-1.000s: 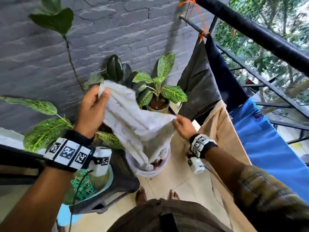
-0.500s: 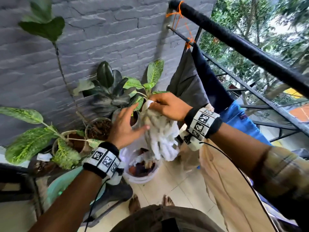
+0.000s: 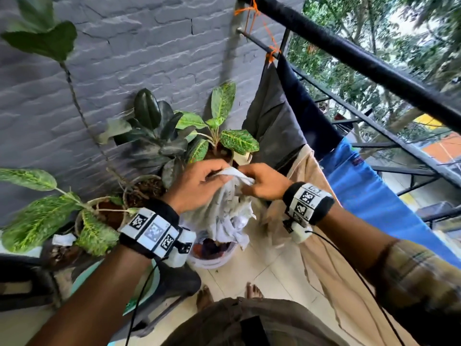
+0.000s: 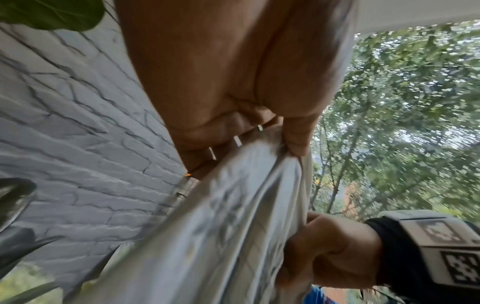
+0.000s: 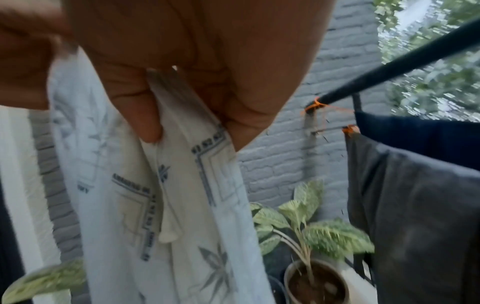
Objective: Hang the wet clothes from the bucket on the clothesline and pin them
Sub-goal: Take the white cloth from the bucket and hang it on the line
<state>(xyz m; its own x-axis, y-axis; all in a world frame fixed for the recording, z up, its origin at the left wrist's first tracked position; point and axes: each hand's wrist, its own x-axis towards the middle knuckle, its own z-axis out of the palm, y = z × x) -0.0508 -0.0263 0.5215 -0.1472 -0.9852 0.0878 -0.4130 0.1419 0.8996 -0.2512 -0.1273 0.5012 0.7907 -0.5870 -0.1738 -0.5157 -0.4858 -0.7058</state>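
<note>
A white printed cloth (image 3: 225,211) hangs bunched from both my hands above the white bucket (image 3: 212,262) on the floor. My left hand (image 3: 199,187) grips its top edge with curled fingers (image 4: 296,139). My right hand (image 3: 264,182) pinches the same edge close beside it, the cloth (image 5: 166,185) between thumb and fingers. More clothes lie in the bucket. The clothesline rail (image 3: 324,83) runs at upper right, bearing a dark grey cloth (image 3: 272,128), a navy cloth (image 3: 306,108), a blue cloth (image 3: 369,196) and a tan cloth (image 3: 324,258).
Potted plants (image 3: 174,146) stand against the grey brick wall (image 3: 124,71) behind the bucket. A thick black railing (image 3: 361,58) crosses the upper right, with trees beyond. A dark chair (image 3: 174,283) sits at lower left. My bare feet (image 3: 204,295) rest on the tiled floor.
The cloth was spread wide between my hands a second ago. My hands have come together and both now hold its top edge, with the cloth hanging bunched.
</note>
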